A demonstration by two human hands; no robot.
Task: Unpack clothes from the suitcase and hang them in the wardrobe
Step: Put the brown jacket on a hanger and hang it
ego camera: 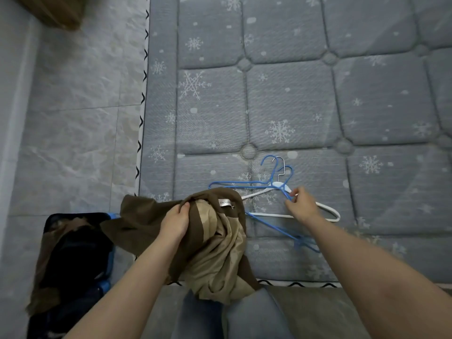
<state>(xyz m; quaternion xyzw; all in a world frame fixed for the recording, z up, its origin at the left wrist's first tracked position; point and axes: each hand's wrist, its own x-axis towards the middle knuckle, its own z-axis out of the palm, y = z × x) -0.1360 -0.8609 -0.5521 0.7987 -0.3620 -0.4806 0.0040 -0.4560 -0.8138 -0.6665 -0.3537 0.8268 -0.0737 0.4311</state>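
Suitcase (73, 265) lower left: cut off by bottom edge, contents too dark to tell apart. Brown object (53, 11) upper left cropped by top edge, unidentifiable. Garment (215, 241) hides blue hangers' (269, 223) left ends; its label text is too small to read. Mattress (318, 94) runs off top and right.

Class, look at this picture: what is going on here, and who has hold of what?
A person stands at a bare mattress. The left hand grips a brown jacket with a tan lining, bunched at the mattress edge. The right hand pinches a blue hanger from a small pile of hangers, among them a white hanger. An open suitcase with dark clothes sits on the floor to the left. The jacket is not yet on a hanger.
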